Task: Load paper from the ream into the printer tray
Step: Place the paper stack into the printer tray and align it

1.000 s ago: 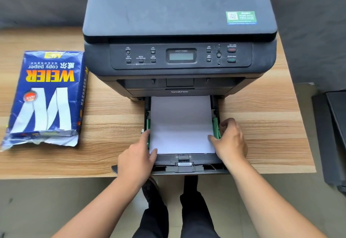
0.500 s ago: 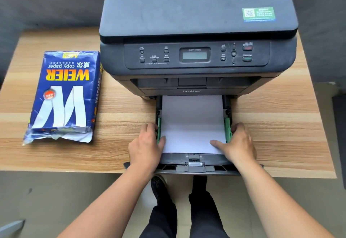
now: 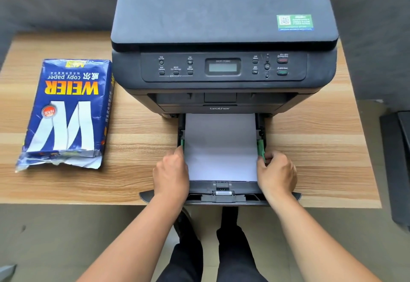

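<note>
A black printer [image 3: 224, 44] stands at the middle of the wooden table [image 3: 137, 148]. Its paper tray [image 3: 223, 193] is pulled out toward me over the table's front edge. A flat stack of white paper [image 3: 221, 148] lies in the tray. My left hand [image 3: 172, 175] rests on the tray's left side, fingers at the left green guide [image 3: 182, 143]. My right hand [image 3: 276, 174] pinches the right green guide [image 3: 261, 148] at the paper's edge. The blue ream [image 3: 66, 113], torn open at its near end, lies flat to the left of the printer.
Bare table surface lies between the ream and the tray, and to the right of the printer. A dark object [image 3: 397, 159] stands on the floor at the right. My legs in dark trousers [image 3: 213, 255] are under the tray.
Both hands slid outward off the top of the paper to the tray's side guides. My right hand has closed its fingers on the right green guide. The view shifted slightly.
</note>
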Motion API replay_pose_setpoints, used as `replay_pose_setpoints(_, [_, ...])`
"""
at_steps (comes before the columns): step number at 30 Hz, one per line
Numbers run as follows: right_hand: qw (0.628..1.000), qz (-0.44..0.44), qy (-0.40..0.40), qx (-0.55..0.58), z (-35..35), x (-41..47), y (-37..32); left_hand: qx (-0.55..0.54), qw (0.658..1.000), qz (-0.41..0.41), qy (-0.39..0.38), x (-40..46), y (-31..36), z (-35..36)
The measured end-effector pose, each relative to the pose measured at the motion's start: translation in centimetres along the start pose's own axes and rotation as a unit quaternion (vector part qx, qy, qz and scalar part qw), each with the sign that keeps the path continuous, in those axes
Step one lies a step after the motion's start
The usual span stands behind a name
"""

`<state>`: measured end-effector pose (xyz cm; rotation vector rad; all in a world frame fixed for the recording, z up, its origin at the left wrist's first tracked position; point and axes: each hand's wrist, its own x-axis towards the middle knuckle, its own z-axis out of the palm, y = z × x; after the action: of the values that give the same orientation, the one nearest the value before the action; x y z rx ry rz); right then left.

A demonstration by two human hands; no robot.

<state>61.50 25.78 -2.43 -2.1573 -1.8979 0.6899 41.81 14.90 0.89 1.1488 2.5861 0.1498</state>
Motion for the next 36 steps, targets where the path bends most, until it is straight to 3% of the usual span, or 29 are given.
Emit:
replay_pose_setpoints(6, [1.0, 0.005, -0.001, 0.016, 0.3, 0.1, 0.3, 0.066, 0.998, 0.003, -0.015, -0.4, 0.4, 0.3])
replay_pose_setpoints(11, [0.998, -0.008, -0.018, 0.051, 0.9, 0.4, 0.7, -0.108, 0.993, -0.011, 0.039, -2.0, -0.4, 1.2])
replay_pose_setpoints(17, [0.998, -0.015, -0.015, 0.058, 1.2, 0.5, 1.1, -0.115, 0.992, -0.002, 0.054, -1.6, -0.8, 1.6])
replay_pose_setpoints(21, [0.997, -0.011, -0.035, 0.066, 1.1, 0.8, 1.3, -0.116, 0.993, 0.024, 0.005, -1.8, -1.0, 1.8])
replay_pose_setpoints(23, [0.997, -0.053, -0.045, 0.044, -0.3, 0.3, 1.0, -0.13, 0.991, 0.043, -0.012, -2.6, -1.0, 0.8])
replay_pose_setpoints(25, [0.985, -0.175, 0.004, 0.0, -2.5, -2.1, 1.2, -0.115, 0.984, 0.127, 0.055, -4.5, -1.8, -1.2])
replay_pose_setpoints(27, [0.949, -0.315, 0.029, -0.001, -4.6, -6.7, 2.4, -0.116, 0.963, 0.216, 0.114, -8.1, -3.3, -2.6])
replay_pose_setpoints(29, [0.916, -0.401, -0.002, -0.001, -5.1, -11.0, 4.7, -0.115, 0.947, 0.281, 0.105, -11.7, -5.3, -2.1])
replay_pose_setpoints(33, [0.913, -0.392, -0.049, -0.102, -2.4, -13.0, 8.7, -0.06, 0.95, 0.308, 0.004, -14.3, -8.2, 2.3])
replay_pose_setpoints(36, [0.915, -0.374, -0.052, -0.143, -1.1, -12.2, 7.8, -0.025, 0.956, 0.292, -0.016, -12.2, -7.3, 2.8])
